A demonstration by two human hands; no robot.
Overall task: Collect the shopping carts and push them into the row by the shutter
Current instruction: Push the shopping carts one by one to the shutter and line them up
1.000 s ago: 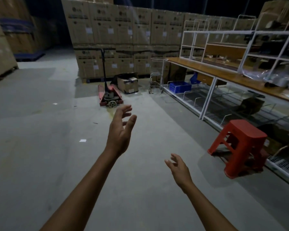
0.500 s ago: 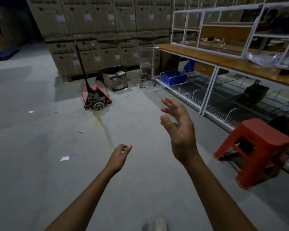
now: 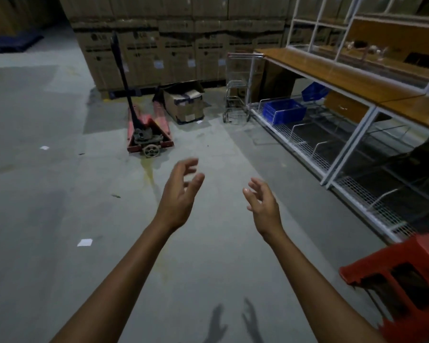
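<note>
both hands, left hand (image 3: 177, 196) and right hand (image 3: 264, 206), hang empty with loose spread fingers, well apart from the shopping cart (image 3: 238, 87) standing beside the bench (image 3: 332, 70), so best skirt the pallet jack (image 3: 144, 129) and grip its handle evenly.

Since half a second ago the left hand (image 3: 177, 194) has risen and the right hand (image 3: 264, 206) has dropped, so both now hang almost level, fingers loosely spread. The silver wire shopping cart (image 3: 238, 87) and red steel pallet jack (image 3: 146, 134) appear nearer, and the red plastic stool (image 3: 401, 276) has slid to the lower right corner.
</note>
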